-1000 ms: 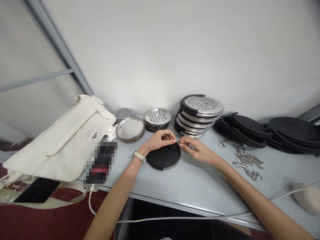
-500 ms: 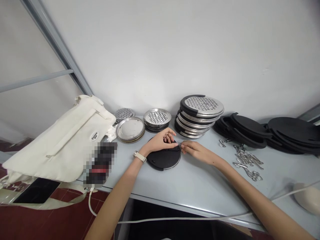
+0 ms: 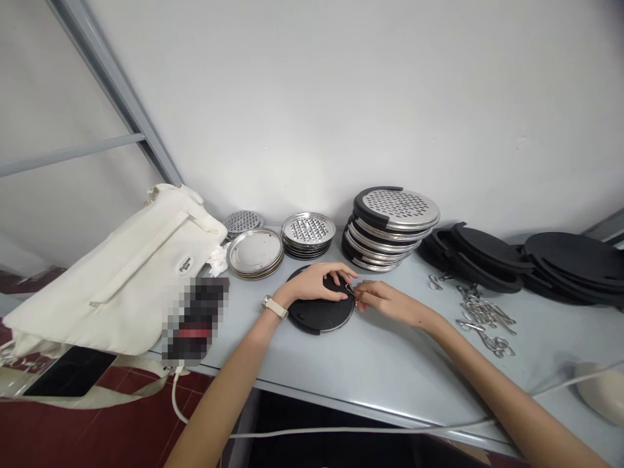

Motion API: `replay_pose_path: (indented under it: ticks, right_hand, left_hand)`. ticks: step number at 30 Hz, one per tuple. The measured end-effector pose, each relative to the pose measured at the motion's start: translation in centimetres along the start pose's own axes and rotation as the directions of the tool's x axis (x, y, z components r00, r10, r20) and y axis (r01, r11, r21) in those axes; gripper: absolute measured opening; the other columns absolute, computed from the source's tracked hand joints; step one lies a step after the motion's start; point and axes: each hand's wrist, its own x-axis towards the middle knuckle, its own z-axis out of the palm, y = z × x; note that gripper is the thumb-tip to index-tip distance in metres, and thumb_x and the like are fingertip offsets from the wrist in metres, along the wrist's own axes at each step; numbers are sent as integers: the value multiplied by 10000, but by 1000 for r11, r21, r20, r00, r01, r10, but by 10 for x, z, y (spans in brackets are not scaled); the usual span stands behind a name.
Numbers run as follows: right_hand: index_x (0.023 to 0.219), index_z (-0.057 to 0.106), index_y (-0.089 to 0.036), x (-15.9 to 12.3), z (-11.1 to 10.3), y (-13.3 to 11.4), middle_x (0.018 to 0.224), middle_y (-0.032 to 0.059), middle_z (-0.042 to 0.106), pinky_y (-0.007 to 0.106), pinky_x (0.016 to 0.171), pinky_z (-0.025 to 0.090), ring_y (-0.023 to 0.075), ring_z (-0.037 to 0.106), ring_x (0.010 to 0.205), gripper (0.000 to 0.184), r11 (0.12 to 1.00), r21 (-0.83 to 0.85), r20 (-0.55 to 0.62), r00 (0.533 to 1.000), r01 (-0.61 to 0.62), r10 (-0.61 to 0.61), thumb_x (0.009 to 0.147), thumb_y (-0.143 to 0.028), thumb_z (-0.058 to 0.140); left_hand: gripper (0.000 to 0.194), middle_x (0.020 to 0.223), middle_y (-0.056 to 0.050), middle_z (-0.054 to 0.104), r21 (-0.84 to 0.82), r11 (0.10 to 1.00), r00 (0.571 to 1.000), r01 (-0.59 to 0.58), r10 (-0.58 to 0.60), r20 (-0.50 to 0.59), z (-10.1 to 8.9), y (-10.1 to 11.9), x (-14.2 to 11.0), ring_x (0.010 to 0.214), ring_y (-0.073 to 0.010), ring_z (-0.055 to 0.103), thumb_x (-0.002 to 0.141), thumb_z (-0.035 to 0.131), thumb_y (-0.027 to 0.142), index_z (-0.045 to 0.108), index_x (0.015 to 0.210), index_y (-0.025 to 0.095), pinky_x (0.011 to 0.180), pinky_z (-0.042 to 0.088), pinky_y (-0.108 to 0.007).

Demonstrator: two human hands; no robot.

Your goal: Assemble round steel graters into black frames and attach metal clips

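Observation:
A round black disc (image 3: pixel 319 315) lies flat on the grey table (image 3: pixel 390 364) in front of me. My left hand (image 3: pixel 316 283), a watch on its wrist, rests on the disc's top with fingers pressed down on it. My right hand (image 3: pixel 380 300) is at the disc's right edge, pinching a small metal wire clip (image 3: pixel 350 289) against the rim. The clip's far end is hidden by my fingers.
Behind stand a tall stack of perforated metal lids with black rims (image 3: pixel 392 227), two smaller metal stacks (image 3: pixel 308 235) (image 3: pixel 255 253) and overlapping black discs (image 3: pixel 487 253). Loose wire clips (image 3: pixel 480 315) lie at right. A white bag (image 3: pixel 131 273) sits left; a white cable (image 3: pixel 390 426) runs along the front edge.
Both hands have lowered onto the disc. My left hand went from pinching the clip above the rim to lying flat on the disc. My right hand still pinches the clip.

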Motion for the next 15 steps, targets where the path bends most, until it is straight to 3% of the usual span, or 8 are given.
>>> replay_pose_path:
  ticks: [15]
  right_hand:
    - [696, 583, -177, -1, -2, -3, 734, 20, 591, 322, 744, 424, 181, 541, 722, 294, 1000, -3, 18, 1000, 4, -4, 872, -235, 355]
  left_hand:
    - [402, 1011, -68, 682, -48, 999, 1000, -3, 3, 8, 0, -2, 0, 853, -140, 607, 733, 673, 146, 629, 1130, 180, 774, 448, -250]
